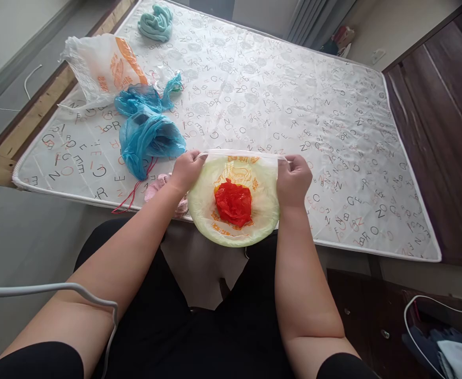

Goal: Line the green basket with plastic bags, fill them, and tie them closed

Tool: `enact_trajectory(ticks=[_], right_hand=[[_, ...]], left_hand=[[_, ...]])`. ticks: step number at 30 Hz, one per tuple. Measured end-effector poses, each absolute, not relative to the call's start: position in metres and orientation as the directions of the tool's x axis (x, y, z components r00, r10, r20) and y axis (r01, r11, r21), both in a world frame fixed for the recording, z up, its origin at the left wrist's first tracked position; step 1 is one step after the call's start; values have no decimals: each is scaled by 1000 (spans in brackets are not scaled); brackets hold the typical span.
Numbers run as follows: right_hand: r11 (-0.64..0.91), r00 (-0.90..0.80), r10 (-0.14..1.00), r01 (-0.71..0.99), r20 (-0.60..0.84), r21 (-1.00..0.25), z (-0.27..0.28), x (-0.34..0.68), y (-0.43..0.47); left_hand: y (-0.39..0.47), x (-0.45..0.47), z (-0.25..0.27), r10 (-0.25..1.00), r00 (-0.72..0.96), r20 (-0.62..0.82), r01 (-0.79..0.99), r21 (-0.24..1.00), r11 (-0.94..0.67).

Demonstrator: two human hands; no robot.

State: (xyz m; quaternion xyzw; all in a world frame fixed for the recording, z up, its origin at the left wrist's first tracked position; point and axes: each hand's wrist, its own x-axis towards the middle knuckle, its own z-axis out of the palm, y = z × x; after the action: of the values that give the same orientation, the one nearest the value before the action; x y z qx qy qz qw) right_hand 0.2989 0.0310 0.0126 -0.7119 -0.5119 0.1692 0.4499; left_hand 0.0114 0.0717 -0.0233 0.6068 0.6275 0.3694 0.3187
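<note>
My left hand (186, 169) and my right hand (293, 179) each grip one side of the rim of a pale yellow plastic bag (203, 202) with orange print. The bag is stretched between them over the near edge of a mattress (278, 100). A crumpled red plastic bag (233, 202) shows through it, inside. Something pink (154, 188) lies partly hidden under my left wrist.
Two blue plastic bags (148, 134) lie left of my hands, with a red string (133, 192) hanging off the mattress edge. A white and orange bag (102, 66) and a mint green cloth (157, 22) lie farther back left. Dark wooden furniture (444, 105) stands right.
</note>
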Motion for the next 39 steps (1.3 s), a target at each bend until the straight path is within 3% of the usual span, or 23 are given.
enact_trajectory(ticks=[6, 9, 13, 18, 22, 26, 32, 35, 39], right_hand=[[-253, 322, 941, 471, -102, -845, 5, 322, 34], [-274, 285, 947, 470, -150, -839, 5, 327, 33], [-266, 277, 950, 485, -142, -833, 2, 331, 32], [-222, 368, 928, 445, -49, -868, 0, 326, 36], [-196, 352, 935, 380, -54, -904, -2, 323, 39], [-249, 353, 924, 260, -148, -933, -11, 327, 42], [-497, 429, 824, 237, -369, -835, -21, 330, 45], [-562, 401, 797, 221, -451, -797, -21, 323, 45], [-583, 358, 784, 144, -507, -800, -21, 315, 46]], left_hand=[[86, -19, -21, 972, 160, -173, 433, 897, 89], [85, -28, -18, 868, 326, -376, 465, 863, 199], [79, -27, -12, 756, 382, -532, 523, 798, 298], [76, -18, 0, 821, 354, -448, 488, 837, 246], [76, -15, 0, 853, 341, -395, 459, 862, 216], [79, -13, -9, 942, 228, -244, 385, 912, 143], [87, -14, -22, 995, -57, -79, 374, 923, 95], [88, -14, -24, 989, -120, -87, 348, 929, 124], [91, -14, -26, 964, -114, -242, 120, 959, 255]])
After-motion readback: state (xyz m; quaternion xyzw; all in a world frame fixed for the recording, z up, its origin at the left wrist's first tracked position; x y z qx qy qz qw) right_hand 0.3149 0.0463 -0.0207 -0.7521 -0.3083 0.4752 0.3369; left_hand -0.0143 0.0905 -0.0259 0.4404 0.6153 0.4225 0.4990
